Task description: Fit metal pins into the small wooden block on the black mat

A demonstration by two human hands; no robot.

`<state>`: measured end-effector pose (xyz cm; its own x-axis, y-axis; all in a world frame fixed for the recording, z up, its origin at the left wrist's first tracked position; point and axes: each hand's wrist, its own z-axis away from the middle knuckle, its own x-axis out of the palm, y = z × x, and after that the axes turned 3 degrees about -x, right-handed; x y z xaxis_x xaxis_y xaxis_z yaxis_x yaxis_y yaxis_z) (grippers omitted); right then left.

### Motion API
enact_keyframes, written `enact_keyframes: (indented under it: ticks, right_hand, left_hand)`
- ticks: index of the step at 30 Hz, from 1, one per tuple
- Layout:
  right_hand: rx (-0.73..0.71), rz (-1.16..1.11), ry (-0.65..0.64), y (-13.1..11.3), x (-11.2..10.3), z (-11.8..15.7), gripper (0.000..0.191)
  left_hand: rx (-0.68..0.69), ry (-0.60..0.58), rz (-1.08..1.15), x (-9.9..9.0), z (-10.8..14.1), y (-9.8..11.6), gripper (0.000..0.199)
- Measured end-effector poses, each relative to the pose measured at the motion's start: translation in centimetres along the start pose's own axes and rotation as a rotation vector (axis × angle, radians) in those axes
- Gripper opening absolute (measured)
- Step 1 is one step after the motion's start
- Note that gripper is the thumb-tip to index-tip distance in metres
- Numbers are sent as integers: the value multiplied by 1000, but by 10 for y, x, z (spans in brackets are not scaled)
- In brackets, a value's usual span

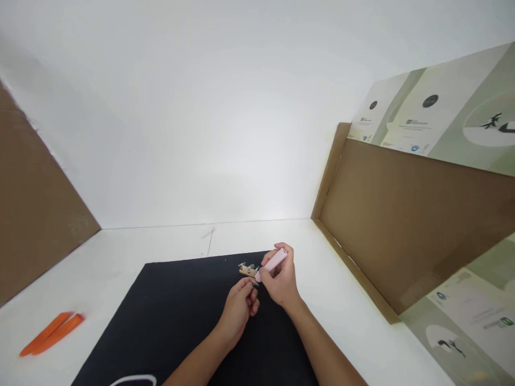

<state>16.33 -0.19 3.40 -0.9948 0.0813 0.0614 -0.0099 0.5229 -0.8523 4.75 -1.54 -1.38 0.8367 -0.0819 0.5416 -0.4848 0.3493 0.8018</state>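
My right hand (pixel 281 279) is closed around a slim pale-pink handheld tool (pixel 276 260), its rounded lower end pointing down and left. The tool's exact kind does not show. That end is at the edge of a small wooden piece (pixel 248 270) with several shiny metal bits on it. Just below, my left hand (pixel 238 308) is closed in a pinch, thumb against forefinger. A small metallic part (pixel 255 282) shows at its fingertips; whether it is joined to the wooden piece I cannot tell.
A black mat (pixel 181 305) lies beneath my hands on the white table (pixel 100 279). Two orange strips (pixel 52 333) rest at the left. A white loop (pixel 134 378) shows at the bottom edge. Cardboard panels stand left (pixel 36 203) and right (pixel 414 214), before a white wall.
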Motion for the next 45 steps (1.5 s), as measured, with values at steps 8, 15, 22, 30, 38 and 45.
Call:
enact_keyframes:
  ticks: [8, 15, 22, 30, 38, 45]
  right_hand:
    - [7, -21, 1, 0, 0, 0, 58]
    - [8, 1, 15, 2, -1, -1, 58]
    - [14, -22, 14, 4, 0, -1, 57]
    - [-18, -15, 13, 5, -2, -2, 59]
    - [-3, -16, 15, 5, 0, 0, 58]
    - [-18, -39, 20, 4, -2, -1, 57]
  left_hand:
    - [-11, 11, -1, 2, 2, 2, 34]
    - [-15, 10, -9, 2, 2, 3, 37]
    - [-15, 5, -9, 2, 2, 3, 39]
    - [-16, 10, -18, 2, 2, 2, 39]
    - [-17, 7, -27, 2, 2, 2, 41]
    - [-16, 7, -23, 2, 3, 3, 39]
